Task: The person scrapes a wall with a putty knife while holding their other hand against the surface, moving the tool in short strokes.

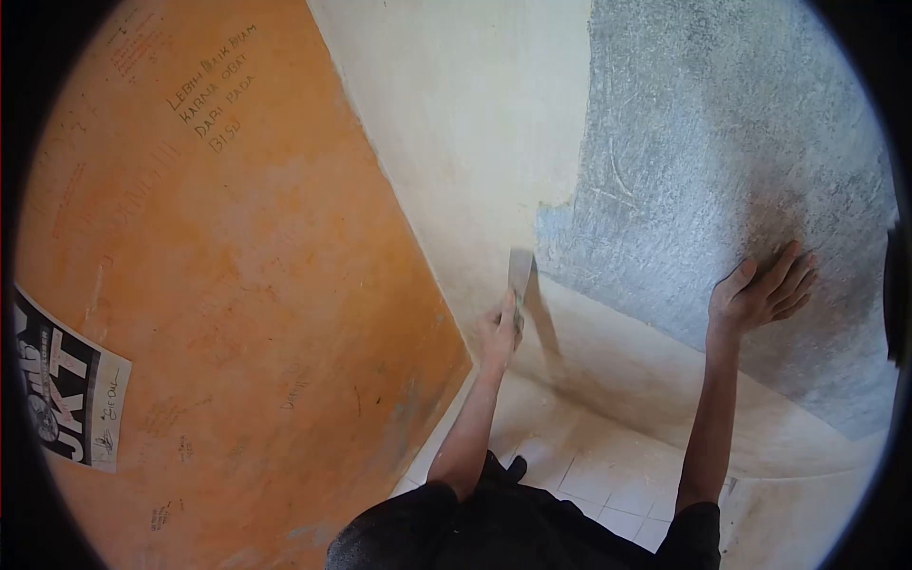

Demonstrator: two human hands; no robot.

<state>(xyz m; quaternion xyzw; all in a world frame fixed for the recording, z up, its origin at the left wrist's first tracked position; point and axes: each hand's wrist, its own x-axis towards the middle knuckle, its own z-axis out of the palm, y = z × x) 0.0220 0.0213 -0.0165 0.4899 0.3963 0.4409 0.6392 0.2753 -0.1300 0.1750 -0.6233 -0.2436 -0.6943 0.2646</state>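
My left hand (498, 332) is wrapped round the handle of a putty knife (520, 270), its flat metal blade pointing up. The blade's edge is at the cream-white wall (475, 123), just below a small light-blue patch (554, 231) at the corner of a rough grey area (665, 190). Further right, my right hand (763, 289) lies against the grey area with fingers stretched out and thumb apart, holding nothing. The knife casts a shadow on the wall beside it.
An orange wall (285, 237) with handwriting meets the white one in a corner at left. A black-and-white poster (81, 389) hangs at its lower left. Below are a ledge (807, 480) and white floor tiles (594, 480).
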